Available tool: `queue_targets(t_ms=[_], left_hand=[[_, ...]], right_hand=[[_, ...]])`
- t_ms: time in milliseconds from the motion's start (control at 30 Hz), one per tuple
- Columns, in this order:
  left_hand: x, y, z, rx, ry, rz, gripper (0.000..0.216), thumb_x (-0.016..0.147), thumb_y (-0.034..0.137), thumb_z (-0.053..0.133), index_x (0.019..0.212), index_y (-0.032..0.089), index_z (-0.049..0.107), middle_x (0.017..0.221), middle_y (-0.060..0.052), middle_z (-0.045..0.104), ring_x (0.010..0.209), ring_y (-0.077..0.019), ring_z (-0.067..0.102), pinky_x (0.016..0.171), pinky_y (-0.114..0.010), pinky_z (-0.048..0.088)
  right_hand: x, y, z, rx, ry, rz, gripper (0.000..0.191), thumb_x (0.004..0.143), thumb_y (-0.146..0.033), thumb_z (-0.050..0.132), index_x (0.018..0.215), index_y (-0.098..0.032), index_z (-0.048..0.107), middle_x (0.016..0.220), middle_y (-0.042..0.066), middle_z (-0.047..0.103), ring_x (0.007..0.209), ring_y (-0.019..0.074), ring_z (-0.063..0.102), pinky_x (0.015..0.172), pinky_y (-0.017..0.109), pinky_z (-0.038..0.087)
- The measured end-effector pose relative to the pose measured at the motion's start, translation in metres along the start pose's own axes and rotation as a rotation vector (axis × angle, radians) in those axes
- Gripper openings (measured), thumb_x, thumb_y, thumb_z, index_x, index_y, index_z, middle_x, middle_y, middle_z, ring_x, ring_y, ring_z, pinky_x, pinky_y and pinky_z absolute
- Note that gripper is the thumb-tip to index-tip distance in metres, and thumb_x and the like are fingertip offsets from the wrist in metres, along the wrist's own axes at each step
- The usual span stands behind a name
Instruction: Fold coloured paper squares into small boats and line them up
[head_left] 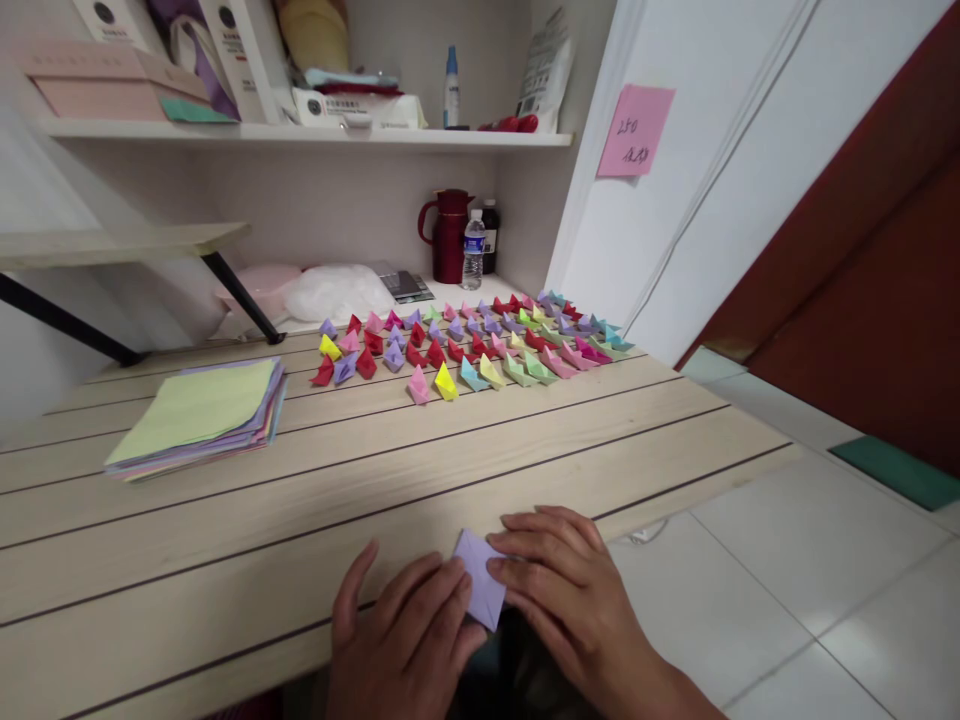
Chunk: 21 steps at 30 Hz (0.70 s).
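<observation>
- Left hand [405, 640]: bare, no glove, ring or watch; thumb and four fingers in view, nails short and unpainted.
- Right hand [566, 590]: bare likewise, no jewellery; fingers and short plain nails visible.
- Right wrist and forearm: uncovered, no sleeve or cuff within the lower frame edge.

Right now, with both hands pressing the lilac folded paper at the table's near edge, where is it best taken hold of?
Probably at the far corner of the lilac paper, which sticks out bare between the left hand and right hand. It lies flat on the table, so fingers would pinch that corner from the far side.
</observation>
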<state>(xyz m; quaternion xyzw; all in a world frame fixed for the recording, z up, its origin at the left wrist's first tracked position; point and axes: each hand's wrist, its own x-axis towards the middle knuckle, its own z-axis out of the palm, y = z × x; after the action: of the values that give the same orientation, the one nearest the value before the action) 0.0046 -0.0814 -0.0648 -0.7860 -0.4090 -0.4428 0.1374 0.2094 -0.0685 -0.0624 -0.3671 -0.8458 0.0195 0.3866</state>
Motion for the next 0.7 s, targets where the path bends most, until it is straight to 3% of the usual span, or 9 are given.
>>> queue_targets(t_ms=[100,300,467,700], left_hand=[[0.005,0.0,-0.003,-0.003,-0.024,-0.004,0.024,0.097,0.037,0.05,0.093,0.027,0.071,0.089,0.007,0.079,0.085,-0.0107,0.071,0.122,-0.036,0.016],[0.006,-0.01,-0.011,0.023,-0.211,0.008,0.015,0.086,0.023,0.065,0.099,0.032,0.068,0.096,0.011,0.077,0.089,-0.0102,0.069,0.118,-0.031,0.015],[0.0,-0.012,-0.005,0.098,-0.195,-0.113,0.01,0.084,0.026,0.067,0.091,0.033,0.066,0.105,0.006,0.074,0.1,-0.0163,0.065,0.11,-0.037,0.026],[0.003,-0.005,0.002,0.283,-0.158,-0.094,0.008,0.083,0.031,0.066,0.08,0.028,0.06,0.12,-0.008,0.066,0.111,-0.0268,0.056,0.1,-0.047,0.033]], right_hand=[[0.005,-0.004,-0.003,0.045,0.004,0.035,0.015,0.096,-0.018,0.058,0.108,-0.023,0.064,0.111,0.003,0.072,0.112,0.0223,0.06,0.096,0.042,0.042],[0.013,-0.01,-0.007,0.113,-0.007,0.152,0.01,0.096,-0.019,0.057,0.098,-0.026,0.065,0.105,0.0,0.071,0.102,0.0207,0.061,0.089,0.039,0.039],[0.014,-0.014,-0.002,0.086,0.013,0.223,0.01,0.095,-0.017,0.059,0.097,-0.025,0.063,0.108,0.002,0.067,0.099,0.0216,0.058,0.085,0.038,0.036],[0.024,-0.021,0.005,-0.016,-0.007,0.301,0.009,0.094,-0.021,0.059,0.085,-0.022,0.058,0.1,0.003,0.065,0.091,0.0234,0.054,0.078,0.038,0.031]])
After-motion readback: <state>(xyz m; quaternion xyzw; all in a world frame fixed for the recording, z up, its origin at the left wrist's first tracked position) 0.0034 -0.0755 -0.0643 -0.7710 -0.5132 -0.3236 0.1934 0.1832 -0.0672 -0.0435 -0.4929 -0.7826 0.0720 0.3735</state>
